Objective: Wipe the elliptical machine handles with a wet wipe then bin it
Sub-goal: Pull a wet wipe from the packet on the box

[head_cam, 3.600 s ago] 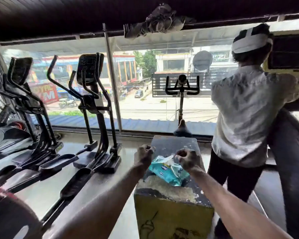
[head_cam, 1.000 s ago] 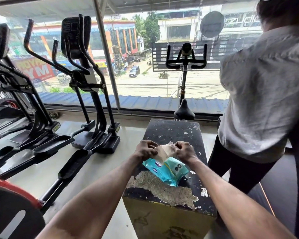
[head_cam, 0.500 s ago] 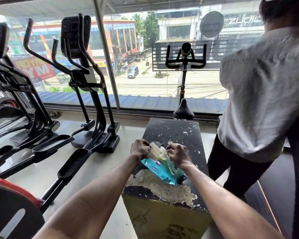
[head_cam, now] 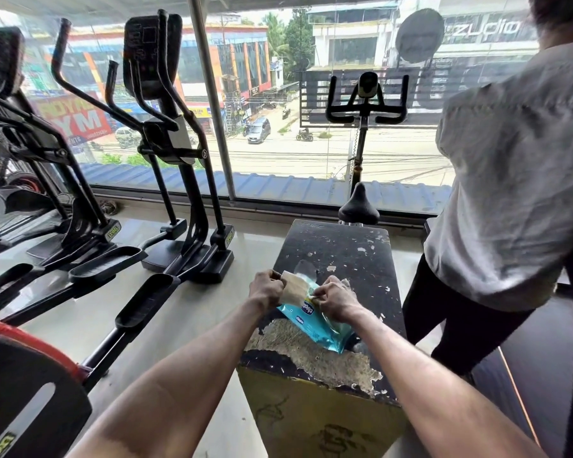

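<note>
A teal wet wipe pack [head_cam: 315, 323] lies on a worn black-topped box [head_cam: 348, 256] in front of me. My left hand [head_cam: 266, 289] pinches the pack's peeled-back flap [head_cam: 293, 285] and holds it up to the left. My right hand [head_cam: 334, 300] grips the pack at its opening, fingers closed on it. Whether a wipe has come out I cannot tell. The black elliptical machine [head_cam: 169, 143] stands to the left by the window, its curved handles [head_cam: 65, 54] raised.
A second elliptical [head_cam: 30, 153] stands at the far left. A spin bike [head_cam: 364, 104] sits behind the box at the window. A person in a white shirt [head_cam: 510, 180] stands close on the right. Pale floor [head_cam: 192, 309] lies between the box and the ellipticals.
My left hand has pulled the flap further left and open. The pack has tilted, and my right hand has shifted down onto its opening.
</note>
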A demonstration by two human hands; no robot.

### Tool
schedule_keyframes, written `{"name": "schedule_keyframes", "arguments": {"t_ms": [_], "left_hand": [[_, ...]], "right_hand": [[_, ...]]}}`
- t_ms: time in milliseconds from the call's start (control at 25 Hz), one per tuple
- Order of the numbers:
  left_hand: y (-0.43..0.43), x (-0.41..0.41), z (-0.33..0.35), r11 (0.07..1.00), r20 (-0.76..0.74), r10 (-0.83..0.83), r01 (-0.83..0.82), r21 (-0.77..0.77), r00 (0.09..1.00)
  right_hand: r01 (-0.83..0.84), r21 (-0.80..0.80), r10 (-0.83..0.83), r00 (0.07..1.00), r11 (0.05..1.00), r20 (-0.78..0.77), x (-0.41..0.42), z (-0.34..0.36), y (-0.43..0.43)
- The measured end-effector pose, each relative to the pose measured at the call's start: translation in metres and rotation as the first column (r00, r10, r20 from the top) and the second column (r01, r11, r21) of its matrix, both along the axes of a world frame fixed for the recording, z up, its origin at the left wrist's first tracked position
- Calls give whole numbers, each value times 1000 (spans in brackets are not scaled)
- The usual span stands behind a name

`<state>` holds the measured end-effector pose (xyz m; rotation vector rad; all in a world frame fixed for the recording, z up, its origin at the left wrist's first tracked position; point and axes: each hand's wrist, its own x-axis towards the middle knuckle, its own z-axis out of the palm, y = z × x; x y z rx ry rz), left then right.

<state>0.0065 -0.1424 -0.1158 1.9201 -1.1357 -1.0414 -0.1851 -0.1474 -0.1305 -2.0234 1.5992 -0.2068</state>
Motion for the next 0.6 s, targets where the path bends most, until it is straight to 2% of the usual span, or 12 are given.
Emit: {"name": "schedule_keyframes", "arguments": {"t_ms": [80,200,280,400,480,600], "left_hand": [[1,0,-2,1000,-35,11,-10,11,999],[2,1,-3,1000,-77,-9,11,27,997],[3,1,-3,999,-129,0,5,37,992],[9,1,-2,997,-263,57,-42,64,963],[13,3,1,996,-365,84,-64,65,927],[16,11,9,995,-443,98,-102,16,891]], "right_hand": [[17,37,-20,997,999,71,2,0,-2],[184,-79,-167,968,980,187,6,-2,-2],[214,-151,-192,970,965,149,8,-5,0],[152,-51,-143,979,987,145,2,-10,-1],[169,-66,-150,963,983,222,-1,-7,1],[323,-199,-212,875,925,435,3,10,11]]}}
